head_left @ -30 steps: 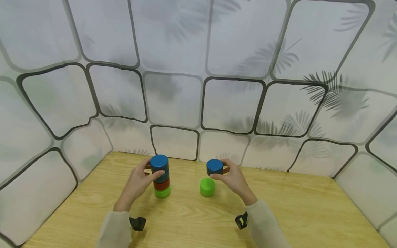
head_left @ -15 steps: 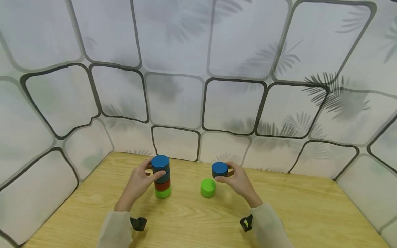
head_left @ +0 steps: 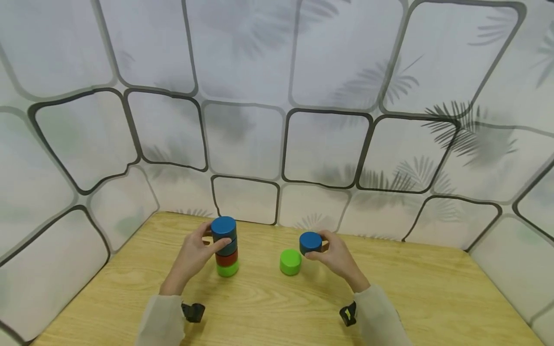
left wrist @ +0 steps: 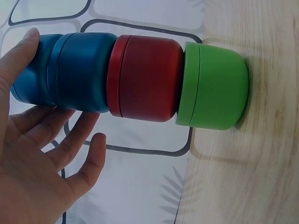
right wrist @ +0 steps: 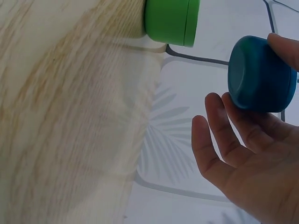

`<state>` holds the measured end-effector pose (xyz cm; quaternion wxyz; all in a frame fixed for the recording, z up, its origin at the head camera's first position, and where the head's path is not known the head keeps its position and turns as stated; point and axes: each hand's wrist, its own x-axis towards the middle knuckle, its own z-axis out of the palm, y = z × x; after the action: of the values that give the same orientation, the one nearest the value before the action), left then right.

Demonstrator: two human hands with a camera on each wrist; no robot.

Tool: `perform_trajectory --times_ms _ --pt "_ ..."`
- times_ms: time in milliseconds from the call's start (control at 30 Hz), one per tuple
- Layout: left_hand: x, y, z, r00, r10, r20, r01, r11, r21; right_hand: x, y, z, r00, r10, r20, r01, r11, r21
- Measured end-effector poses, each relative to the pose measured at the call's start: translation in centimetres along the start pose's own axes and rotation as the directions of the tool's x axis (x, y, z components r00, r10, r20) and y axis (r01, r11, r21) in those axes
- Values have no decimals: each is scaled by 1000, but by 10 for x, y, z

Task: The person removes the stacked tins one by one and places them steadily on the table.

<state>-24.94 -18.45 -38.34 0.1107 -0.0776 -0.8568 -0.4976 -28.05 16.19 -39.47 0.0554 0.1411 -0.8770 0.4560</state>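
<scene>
My left hand (head_left: 192, 250) grips the top of a stack of small round lidded tins on the left, thumb in front and fingers behind. From the top down come a blue tin (head_left: 223, 227), a second blue tin (left wrist: 86, 70), a red tin (left wrist: 147, 77) and a green tin (left wrist: 217, 86), which stands on the table. My right hand (head_left: 339, 257) pinches another blue tin (head_left: 310, 242) between thumb and fingers. The right wrist view shows this tin's rounded base raised off the wood. Just left of it a lone green tin (head_left: 290, 263) stands on the table.
The light wooden table (head_left: 259, 312) reaches back to a pale curtain (head_left: 242, 139) with dark rounded outlines and leaf prints, which also closes in both sides. A black wrist camera (head_left: 193, 312) sits below my left hand, another wrist camera (head_left: 348, 314) below my right.
My right hand has carried its blue tin to the right and lower, away from above the lone green tin. The left hand and the stack hold still.
</scene>
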Motion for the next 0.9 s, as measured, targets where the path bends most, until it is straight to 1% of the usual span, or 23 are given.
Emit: perform_trajectory --times_ms 167,400,600,900 --pt "1 0 0 1000 -5 3 5 1000 6 -1 4 -2 1000 -5 28 5 1000 -6" --pt "0 2 0 1000 -8 6 8 1000 7 -4 7 -4 998 -36 59 38 999 -37" --pt "0 3 0 1000 -9 7 9 1000 15 -4 12 -3 997 -10 73 13 999 -39" --pt "0 3 0 1000 -16 13 16 1000 12 -6 17 0 993 21 118 -15 998 -57"
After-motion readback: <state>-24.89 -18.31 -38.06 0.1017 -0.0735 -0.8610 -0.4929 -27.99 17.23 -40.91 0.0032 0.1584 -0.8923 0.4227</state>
